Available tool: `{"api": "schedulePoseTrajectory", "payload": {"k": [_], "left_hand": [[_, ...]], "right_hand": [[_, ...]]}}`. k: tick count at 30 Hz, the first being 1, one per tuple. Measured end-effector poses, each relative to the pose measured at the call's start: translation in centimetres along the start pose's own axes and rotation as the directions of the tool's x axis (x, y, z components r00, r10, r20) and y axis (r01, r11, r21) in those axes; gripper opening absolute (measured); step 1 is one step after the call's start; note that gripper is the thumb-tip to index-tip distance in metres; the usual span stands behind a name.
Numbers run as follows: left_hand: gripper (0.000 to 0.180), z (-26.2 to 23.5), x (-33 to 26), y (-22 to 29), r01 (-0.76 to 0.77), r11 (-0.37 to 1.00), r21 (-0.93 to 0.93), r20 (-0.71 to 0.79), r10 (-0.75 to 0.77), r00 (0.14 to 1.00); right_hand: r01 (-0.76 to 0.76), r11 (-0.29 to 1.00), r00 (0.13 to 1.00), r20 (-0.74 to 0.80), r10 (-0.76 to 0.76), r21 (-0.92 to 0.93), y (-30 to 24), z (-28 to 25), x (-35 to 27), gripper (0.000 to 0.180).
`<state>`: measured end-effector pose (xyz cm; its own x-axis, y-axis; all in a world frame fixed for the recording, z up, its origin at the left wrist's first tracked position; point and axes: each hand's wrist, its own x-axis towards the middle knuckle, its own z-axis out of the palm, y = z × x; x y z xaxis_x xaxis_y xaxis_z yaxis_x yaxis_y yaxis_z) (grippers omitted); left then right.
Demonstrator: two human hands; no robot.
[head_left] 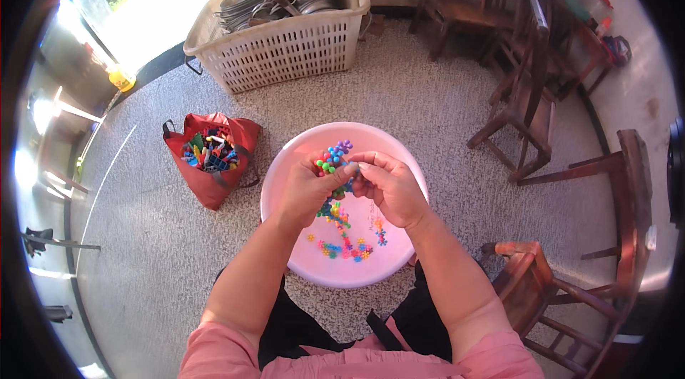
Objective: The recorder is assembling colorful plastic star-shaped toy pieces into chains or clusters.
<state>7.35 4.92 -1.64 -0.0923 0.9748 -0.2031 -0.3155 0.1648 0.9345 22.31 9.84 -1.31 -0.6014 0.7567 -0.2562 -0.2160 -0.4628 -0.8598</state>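
Observation:
Over a pink plastic tub [278, 236], my two hands meet around a bunch of joined flower-shaped plastic pieces [332, 156] in green, red, blue and purple. My left hand [308, 190] is closed on the bunch, its thumb pressed along the near side. At the bunch's right side my right hand [392, 190] pinches with thumb and fingertips; the piece between them is mostly hidden. Below the hands, a coloured chain of the same pieces [334, 215] shows, and whether it hangs from the bunch I cannot tell. Several loose flower-shaped pieces [346, 250] lie on the tub's floor.
Left of the tub stands a red bag [207, 183] full of small building blocks. A white slatted basket [292, 51] with metal pans and lids is at the back. Dark wooden chairs [528, 115] line the right side. My knees flank the tub's near edge.

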Motion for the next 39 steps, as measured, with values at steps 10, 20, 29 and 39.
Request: {"api": "schedulePoseTrajectory", "payload": {"k": [10,20,29,39], "left_hand": [[0.015,-1.5,0.1,0.2,0.032,0.992,-0.122,0.004,-0.032,0.999],[0.017,-0.7,-0.3,0.9,0.006,0.992,0.124,0.053,-0.013,0.998],[0.016,-0.8,-0.9,1.6,0.088,0.996,0.013,0.179,-0.089,0.98],[0.017,-1.1,-0.5,0.5,0.142,0.977,-0.162,0.124,-0.123,0.985]], "right_hand": [[0.0,0.973,1.0,-0.013,-0.003,-0.23,0.1,-0.9,-0.1,0.025],[0.092,0.994,0.994,-0.055,-0.096,-0.067,0.4,-0.2,0.1,0.023],[-0.149,0.966,0.985,0.118,0.126,0.211,-0.4,-2.0,-0.2,0.022],[-0.057,0.987,0.995,0.076,0.069,-0.15,-0.5,-0.1,-0.6,0.018]]}}
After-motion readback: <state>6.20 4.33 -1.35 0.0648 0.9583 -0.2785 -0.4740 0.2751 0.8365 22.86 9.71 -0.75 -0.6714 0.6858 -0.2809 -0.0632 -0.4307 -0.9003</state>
